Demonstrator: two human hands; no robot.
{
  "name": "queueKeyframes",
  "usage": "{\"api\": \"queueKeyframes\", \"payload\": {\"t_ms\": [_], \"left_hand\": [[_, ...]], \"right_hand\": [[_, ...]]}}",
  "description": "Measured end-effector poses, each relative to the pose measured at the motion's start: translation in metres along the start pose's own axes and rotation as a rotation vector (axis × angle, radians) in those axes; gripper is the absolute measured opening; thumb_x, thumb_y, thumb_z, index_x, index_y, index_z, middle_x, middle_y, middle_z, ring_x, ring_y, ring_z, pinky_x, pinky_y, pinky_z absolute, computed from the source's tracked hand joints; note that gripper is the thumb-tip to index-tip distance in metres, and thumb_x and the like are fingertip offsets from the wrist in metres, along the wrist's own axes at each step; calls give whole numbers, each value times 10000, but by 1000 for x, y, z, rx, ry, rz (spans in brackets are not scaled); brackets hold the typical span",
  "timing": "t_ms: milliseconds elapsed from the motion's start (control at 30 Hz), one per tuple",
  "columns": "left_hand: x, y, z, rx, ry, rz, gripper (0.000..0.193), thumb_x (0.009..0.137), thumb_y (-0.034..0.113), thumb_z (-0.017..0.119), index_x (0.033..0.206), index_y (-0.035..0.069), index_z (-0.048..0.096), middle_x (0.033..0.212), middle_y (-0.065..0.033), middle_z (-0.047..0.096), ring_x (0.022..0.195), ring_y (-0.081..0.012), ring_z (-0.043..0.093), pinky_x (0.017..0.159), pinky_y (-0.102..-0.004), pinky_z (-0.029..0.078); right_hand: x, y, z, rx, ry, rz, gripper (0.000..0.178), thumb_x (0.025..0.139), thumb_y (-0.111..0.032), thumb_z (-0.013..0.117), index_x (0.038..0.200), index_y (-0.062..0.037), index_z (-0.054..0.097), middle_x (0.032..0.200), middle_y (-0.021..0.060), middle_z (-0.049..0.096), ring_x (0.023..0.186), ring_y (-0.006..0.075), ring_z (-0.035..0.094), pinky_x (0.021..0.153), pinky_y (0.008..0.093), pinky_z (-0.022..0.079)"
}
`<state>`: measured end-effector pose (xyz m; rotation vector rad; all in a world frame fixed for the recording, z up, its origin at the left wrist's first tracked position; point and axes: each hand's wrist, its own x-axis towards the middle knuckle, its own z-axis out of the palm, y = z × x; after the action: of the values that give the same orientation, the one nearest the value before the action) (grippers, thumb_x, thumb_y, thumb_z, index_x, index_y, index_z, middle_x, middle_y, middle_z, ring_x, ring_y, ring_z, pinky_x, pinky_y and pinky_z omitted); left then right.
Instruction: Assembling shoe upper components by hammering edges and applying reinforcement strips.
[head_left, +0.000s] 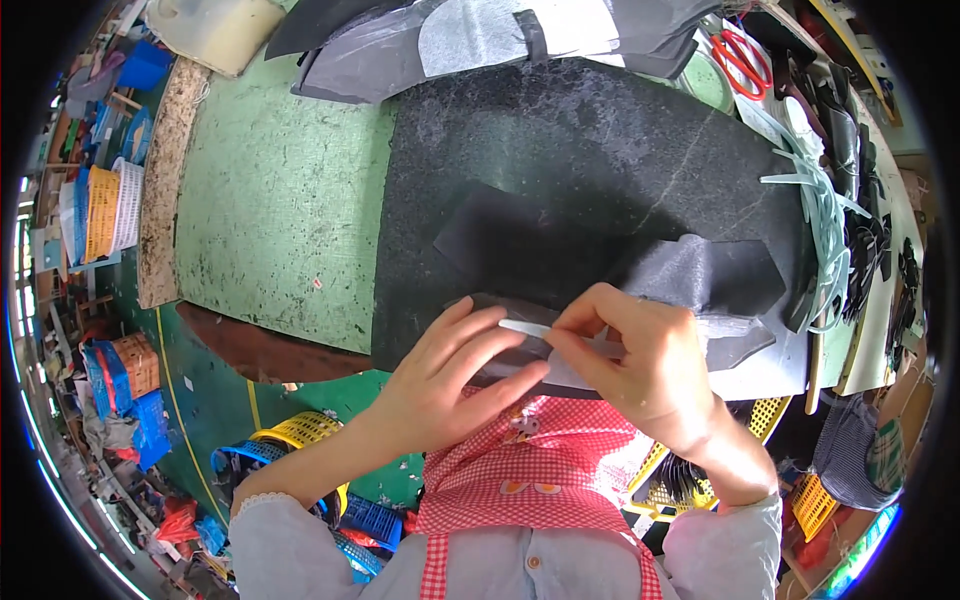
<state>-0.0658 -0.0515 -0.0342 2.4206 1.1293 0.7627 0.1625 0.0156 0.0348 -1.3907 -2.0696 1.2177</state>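
Observation:
A small white strip (526, 328) with a narrow end lies over a dark, sheet-like piece (487, 301) at the near edge of the black mat (480, 130). My right hand (645, 365) pinches one end of that strip between thumb and fingertips. My left hand (450, 370) rests with its fingers stretched out and apart, the fingertips by the strip's other end. Beside my right hand lie folded black pieces of material (690, 275), shiny where light falls on them. Another flat black piece (500, 235) is in shadow beyond my hands.
Stacked dark sheets with a pale patch (470, 40) lie at the far edge. Red-handled scissors (742, 62) and a bundle of pale green strips (825, 230) are at the right. Green tabletop (280, 220) extends left. Yellow and blue baskets (300, 430) stand below the table.

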Motion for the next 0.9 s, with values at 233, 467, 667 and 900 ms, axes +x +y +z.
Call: {"api": "queueKeyframes", "payload": {"t_ms": [233, 467, 667, 900], "left_hand": [[2, 2, -1, 37, -3, -38, 339, 882, 184, 767, 1219, 163, 792, 1228, -80, 623, 1331, -324, 598, 1123, -538, 493], [3, 4, -2, 127, -81, -56, 530, 913, 337, 736, 1386, 106, 671, 1414, -114, 584, 1350, -342, 589, 1156, -516, 429], [19, 9, 1, 319, -83, -111, 542, 966, 476, 635, 1405, 163, 697, 1387, -38, 603, 1244, -178, 583, 1103, -414, 401], [15, 9, 2, 366, -102, -49, 505, 889, 467, 708, 1329, 224, 753, 1350, -88, 552, 1240, -280, 529, 1079, -488, 400]], "right_hand": [[11, 12, 15, -101, 61, 19, 137, 897, -106, 787, 921, -55, 663, 778, 79, 744, 665, 240, 753, 582, 346, 578], [1, 9, 0, -85, 36, 120, 209, 896, -38, 794, 1022, -17, 629, 831, 132, 708, 746, 225, 746, 666, 312, 572], [-11, 12, -29, -487, 1, 204, 376, 924, -330, 804, 990, -60, 551, 726, 102, 691, 624, 306, 726, 550, 394, 551], [-54, 32, -66, 239, 266, 398, 151, 924, 11, 763, 1058, 12, 694, 902, 59, 767, 842, 91, 725, 712, 242, 566]]}}
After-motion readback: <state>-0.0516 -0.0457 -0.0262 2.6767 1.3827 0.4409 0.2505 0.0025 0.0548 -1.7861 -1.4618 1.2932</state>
